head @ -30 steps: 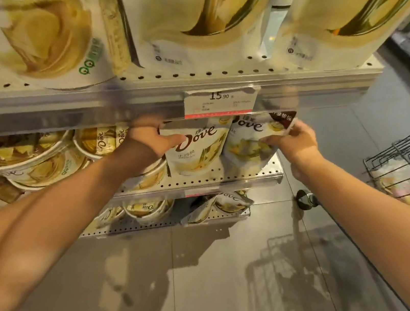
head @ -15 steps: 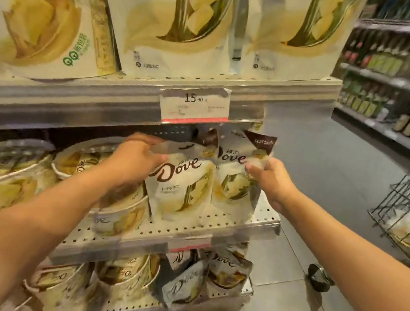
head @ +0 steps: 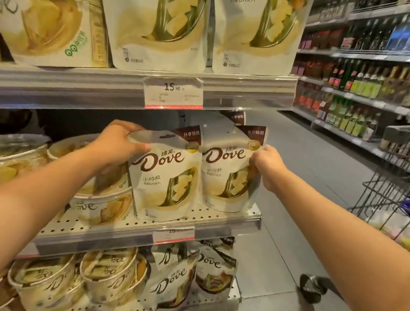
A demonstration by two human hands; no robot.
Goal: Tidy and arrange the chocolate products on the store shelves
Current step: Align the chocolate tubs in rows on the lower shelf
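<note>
Each hand's grip pinches a pouch — left hand (head: 117, 145) the left Dove pouch (head: 165, 176), right hand (head: 268, 166) the right Dove pouch (head: 224, 177)

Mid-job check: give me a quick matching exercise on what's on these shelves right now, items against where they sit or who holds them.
1. left Dove pouch
2. right Dove pouch
3. price tag
4. shopping cart

a. on the upper shelf's edge
b. gripped by the right hand
c. in the aisle at right
d. gripped by the left hand

Pairs: 1-d, 2-b, 3-a, 4-c
</note>
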